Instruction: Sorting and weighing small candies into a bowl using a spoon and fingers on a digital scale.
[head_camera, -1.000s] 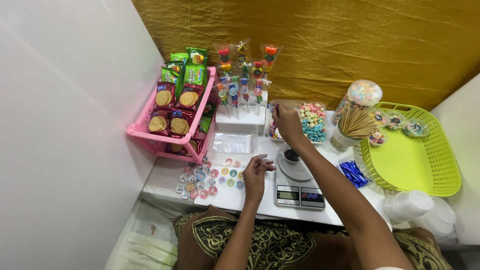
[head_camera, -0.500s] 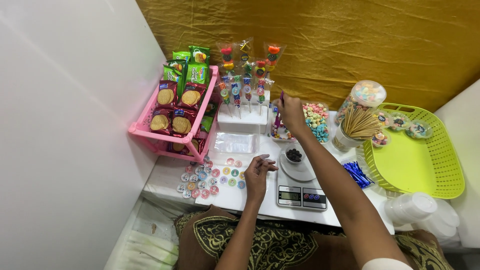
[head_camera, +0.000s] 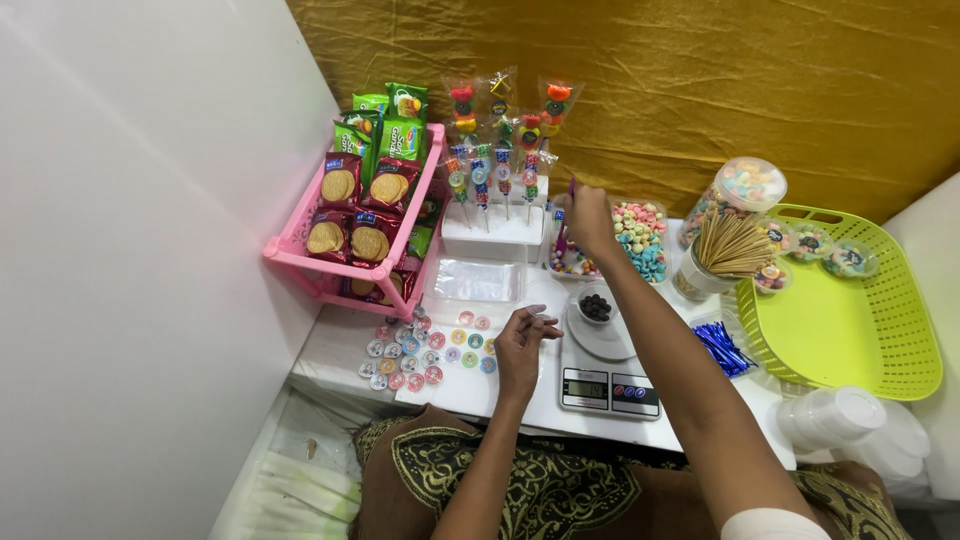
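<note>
Head view: the right hand (head_camera: 588, 220) is extended forward over the clear tray of small mixed-colour candies (head_camera: 570, 260), fingers clenched around a thin purple-handled scoop or stick (head_camera: 566, 215) whose lower end dips toward that tray; the exact tool type is too small to confirm. The left hand (head_camera: 522, 345) rests low on the white tabletop (head_camera: 330, 350), fingertips pinched on a small pale item that cannot be identified, just left of the small white bowl of dark round sweets (head_camera: 596, 308) standing on the white digital kitchen scale (head_camera: 606, 385). Beside the tray lies a second clear tray of pastel marshmallow pieces (head_camera: 640, 240). Behind stands the white foam block holding wrapped candy skewers (head_camera: 495, 225); to the left, a pink plastic rack of biscuit packets (head_camera: 350, 235); near the left hand, a scatter of round coloured stickers (head_camera: 420, 355). To the right are a cup of wooden skewers (head_camera: 725, 250) and a lime-green plastic basket (head_camera: 840, 320). For a clean transfer, judged from this layout: keep the tool level once loaded, carry it low and straight back to the bowl, and steady the bowl with the free hand so the scale pan does not shift.
</note>
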